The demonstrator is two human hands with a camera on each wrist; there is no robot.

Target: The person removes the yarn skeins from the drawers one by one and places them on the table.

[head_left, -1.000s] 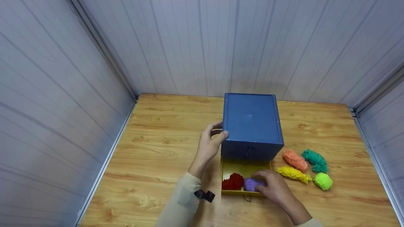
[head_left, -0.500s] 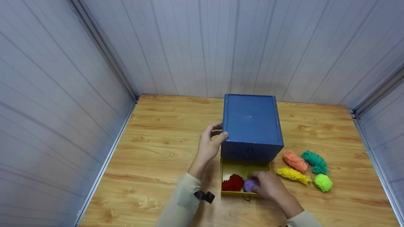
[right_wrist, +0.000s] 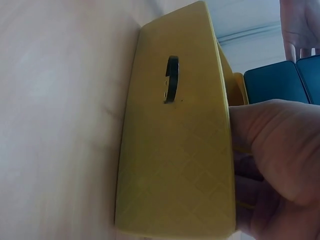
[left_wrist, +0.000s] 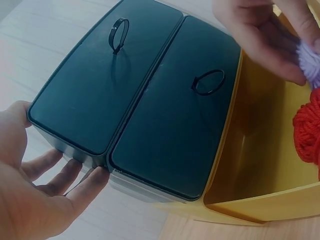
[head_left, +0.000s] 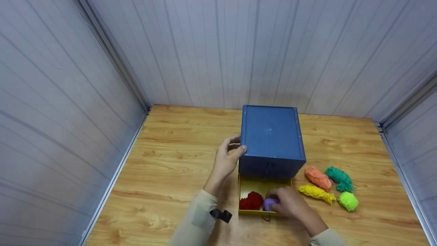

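Note:
A blue drawer cabinet [head_left: 271, 133] stands on the table, its bottom yellow drawer [head_left: 265, 182] pulled out. My left hand [head_left: 227, 159] rests against the cabinet's left side, its thumb at the front top corner and its fingertips touching the side [left_wrist: 50, 195]. Inside the drawer, near its front wall, my right hand [head_left: 290, 201] holds a purple yarn ball [head_left: 270, 204] between thumb and fingers. A red yarn bundle [head_left: 251, 201] lies just left of it. In the right wrist view the drawer front [right_wrist: 175, 140] hides the yarn and most of my fingers.
To the right of the drawer lie an orange yarn bundle [head_left: 318, 178], a green one [head_left: 340, 178], a yellow one [head_left: 316, 193] and a lime yarn ball [head_left: 348, 201]. Black loop handles [left_wrist: 209, 82] stick out from the drawer fronts. Panel walls [head_left: 191, 51] enclose the table.
My right hand has shifted slightly left and now covers more of the purple yarn ball. My left hand has stayed on the cabinet. The head view has tilted a little.

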